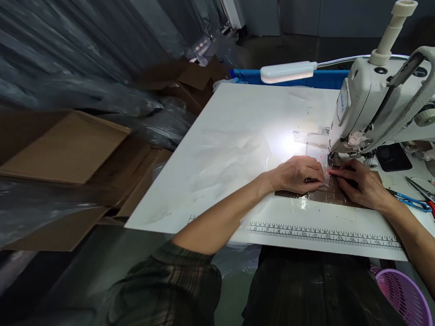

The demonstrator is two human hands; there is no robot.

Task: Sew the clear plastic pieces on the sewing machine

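A thin translucent white piece (326,176) lies just in front of the sewing machine's presser foot (335,160). From its left side my left hand (301,174) closes on it, fingers curled and pinched. My right hand (360,183) reaches in from the right, thumb and index finger drawn together at the piece's other edge; the fingertips partly hide it. Under both hands a glossy brown sheet (335,195) rests on the white table (238,113). The sewing machine (355,102) stands over the fingertips, its needle area close to the right index finger.
A lamp (288,72) lights the sewing spot. At the right lie a dark phone-like slab (394,157), blue-handled snips (413,202) and scissors (421,188). A printed ruler (306,234) runs along the front edge. Cardboard boxes (64,149) stand left; a purple basket (404,294) sits below right.
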